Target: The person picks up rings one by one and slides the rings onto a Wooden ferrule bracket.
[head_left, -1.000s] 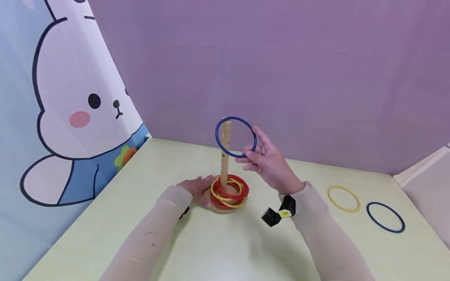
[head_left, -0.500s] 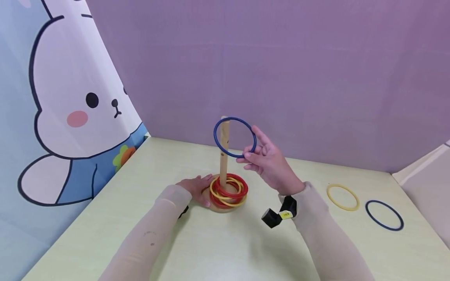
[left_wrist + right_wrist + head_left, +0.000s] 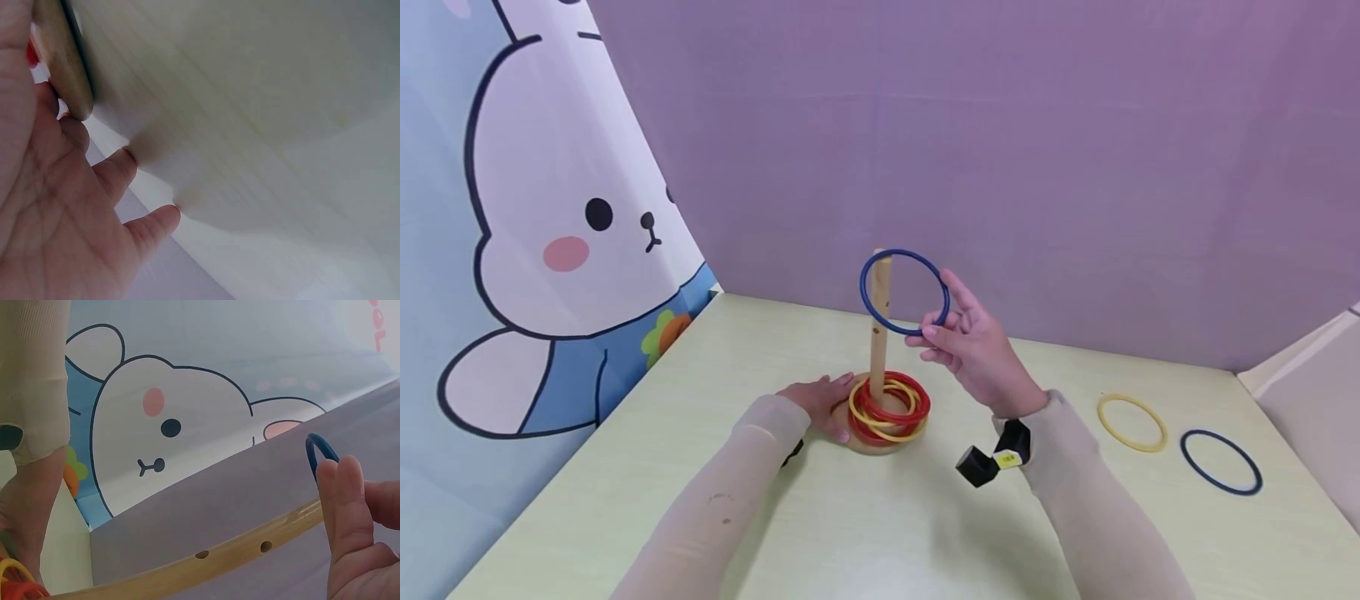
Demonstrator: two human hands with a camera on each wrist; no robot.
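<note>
My right hand [image 3: 981,358] pinches a thin blue ring [image 3: 868,304] between thumb and fingers, index finger raised along its side. The ring is held tilted up at the height of the post's top, and in the head view its left part overlaps the wooden post [image 3: 880,350]. This upright post stands on a round wooden base [image 3: 871,449]. Red rings [image 3: 922,392] and yellow rings [image 3: 856,400] lie loosely piled round its foot. My left hand [image 3: 816,404] grips the base's left edge, thumb in front and fingers behind; the wooden rim [image 3: 65,62] shows beside its fingers in the left wrist view.
On the pale table [image 3: 880,533], a yellow ring [image 3: 1157,417] and another blue ring [image 3: 1251,462] lie flat to the right. A purple backdrop [image 3: 1000,167] rises behind the table. A curtain with a cartoon animal [image 3: 535,183] hangs at the left.
</note>
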